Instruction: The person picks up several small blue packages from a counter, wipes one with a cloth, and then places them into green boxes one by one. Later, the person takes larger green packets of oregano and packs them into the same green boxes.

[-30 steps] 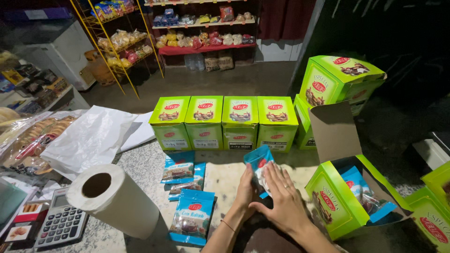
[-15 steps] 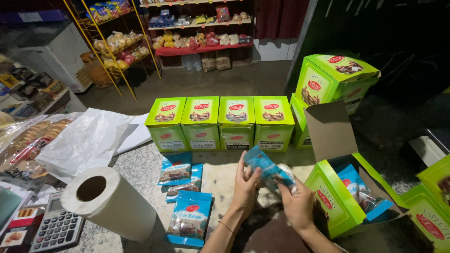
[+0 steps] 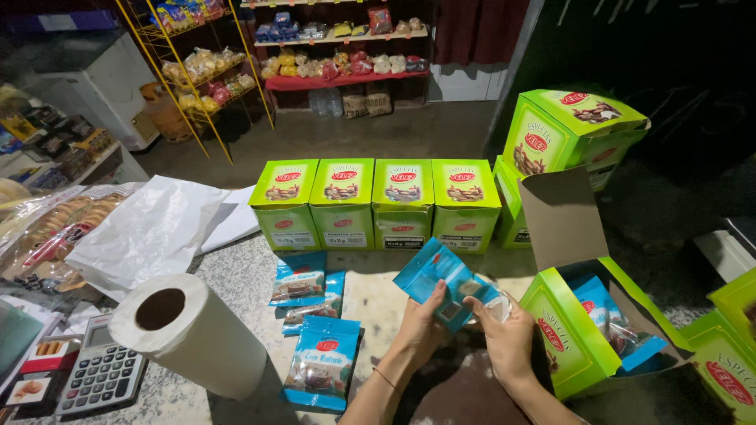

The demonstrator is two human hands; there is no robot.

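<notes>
While both hands work above the table (image 3: 236, 264), the left hand (image 3: 421, 327) and right hand (image 3: 508, 338) together grasp a blue snack packet (image 3: 445, 279), tilted and held clear of the surface just beside the open green carton (image 3: 571, 342). Each grip is clenched on that packet: the left from below, the right at its lower right edge.

Progress, judged from the layout: three blue packets (image 3: 303, 303) lie flat on the table to the left of the hands, and at least one more packet (image 3: 610, 315) remains inside the open carton with its flap raised. Unpacking appears partly complete. Four closed green boxes (image 3: 374, 201) stand in a row behind; further boxes (image 3: 567, 130) are stacked at right.

Surroundings: a paper towel roll (image 3: 185, 330), a calculator (image 3: 102, 374) and a white plastic bag (image 3: 146, 232) occupy the left side. None obstructs the space between carton and laid-out packets. Stocked shelves (image 3: 339, 43) stand well apart.
</notes>
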